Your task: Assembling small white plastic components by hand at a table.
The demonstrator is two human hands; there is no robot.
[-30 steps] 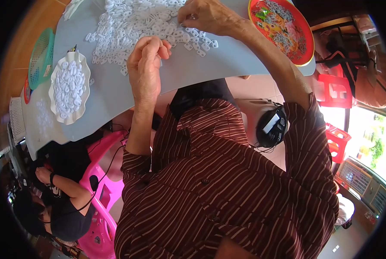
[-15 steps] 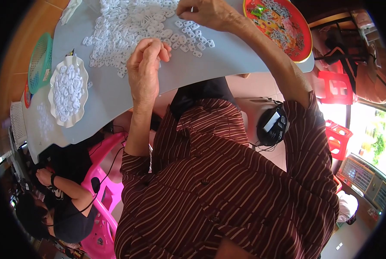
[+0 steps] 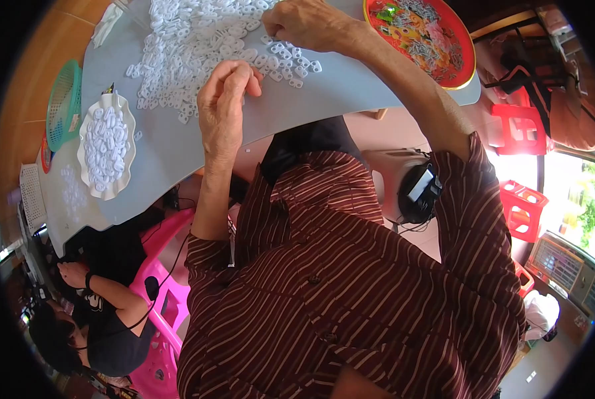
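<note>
A broad pile of small white plastic pieces with holes covers the far part of the grey table. My left hand is held at the pile's near edge, palm turned inward. Its fingers are curled in, and whatever they hold is hidden. My right hand reaches over the pile's right side, back of the hand up. Its fingers are bent together and pointing down at the pieces, their tips mostly out of sight. Loose white pieces lie on the table just below the right hand.
A red round tray with small metal-grey pieces stands to the right. On the left are a wavy-rimmed white dish full of white pieces and a green basket. Another person sits at lower left by a pink chair.
The right hand has shifted slightly left and down over the pile, its fingers more tucked under. The left hand stays nearly in place. The whole view has tilted a little.
</note>
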